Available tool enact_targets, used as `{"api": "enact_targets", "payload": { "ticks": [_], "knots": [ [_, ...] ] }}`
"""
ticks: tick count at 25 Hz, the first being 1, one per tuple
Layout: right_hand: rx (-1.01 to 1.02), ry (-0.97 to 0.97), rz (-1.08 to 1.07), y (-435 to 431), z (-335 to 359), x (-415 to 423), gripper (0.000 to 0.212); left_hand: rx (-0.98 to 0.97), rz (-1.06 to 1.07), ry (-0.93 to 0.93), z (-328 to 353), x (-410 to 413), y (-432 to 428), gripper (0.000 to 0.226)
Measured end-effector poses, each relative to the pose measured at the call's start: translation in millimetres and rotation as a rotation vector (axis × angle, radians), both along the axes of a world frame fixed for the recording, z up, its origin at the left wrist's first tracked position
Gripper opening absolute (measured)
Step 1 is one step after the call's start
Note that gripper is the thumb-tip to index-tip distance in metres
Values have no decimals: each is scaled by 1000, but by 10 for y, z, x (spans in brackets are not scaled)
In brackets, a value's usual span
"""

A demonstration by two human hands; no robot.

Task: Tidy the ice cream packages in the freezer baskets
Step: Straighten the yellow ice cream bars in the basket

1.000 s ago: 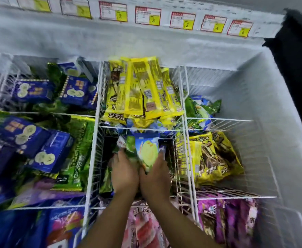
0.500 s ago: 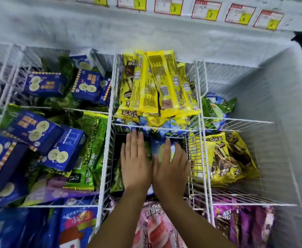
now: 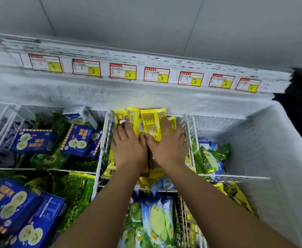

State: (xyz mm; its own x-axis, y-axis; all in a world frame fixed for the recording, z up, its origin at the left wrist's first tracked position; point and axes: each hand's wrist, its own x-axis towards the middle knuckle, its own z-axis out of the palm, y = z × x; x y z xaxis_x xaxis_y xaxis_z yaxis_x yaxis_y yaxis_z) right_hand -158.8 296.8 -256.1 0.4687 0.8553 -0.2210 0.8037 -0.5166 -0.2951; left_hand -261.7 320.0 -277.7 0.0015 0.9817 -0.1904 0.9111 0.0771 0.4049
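Moving on: both hands have left the near middle basket (image 3: pixel 180 210) and now sit 1 compartment further back, in the far middle basket (image 3: pixel 103 145). 0.5 s ago they were pressing flat on the green-and-blue packs (image 3: pixel 155 219). Those now lie uncovered below the forearms, roughly aligned lengthwise, so I'd call that compartment done.

Left hand (image 3: pixel 128 149) and right hand (image 3: pixel 167 151) are side by side, thumbs touching, palms down on the yellow packs (image 3: pixel 151 122). Fingers on both are extended, not curled. 1 pack's lower corner overlaps the right hand between thumb and forefinger. It reads as lying there rather than pinched, but I can't be sure.

Yellow packs: stacked in the far middle basket, top ends against the frosted back wall (image 3: pixel 75 93), bottom ends reaching the front wire next to the near basket. The stack looks more bunched than 1 s ago, when it fanned out untouched.

Judgement: the step in hand is squaring up the yellow stack. It likely needs a push back and down so the ends clear the front wire. Risk: slick wrappers slide sideways or over the divider into the green packs (image 3: pixel 207 158) on the right.

Left to do, by the look of it: blue boxes (image 3: pixel 34 140) at left lie at mixed angles.
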Motion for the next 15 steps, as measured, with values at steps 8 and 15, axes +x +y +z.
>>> {"api": "enact_targets", "payload": {
  "ticks": [8, 15],
  "knots": [
    [-31, 47, -217, -94, -131, -52, 99, 58, 75, 56, -16, -27, -108, 71],
    [12, 264, -274, -229, -132, -56, 100, -9, 181, -202, -14, -33, -259, 80]
  ]
}}
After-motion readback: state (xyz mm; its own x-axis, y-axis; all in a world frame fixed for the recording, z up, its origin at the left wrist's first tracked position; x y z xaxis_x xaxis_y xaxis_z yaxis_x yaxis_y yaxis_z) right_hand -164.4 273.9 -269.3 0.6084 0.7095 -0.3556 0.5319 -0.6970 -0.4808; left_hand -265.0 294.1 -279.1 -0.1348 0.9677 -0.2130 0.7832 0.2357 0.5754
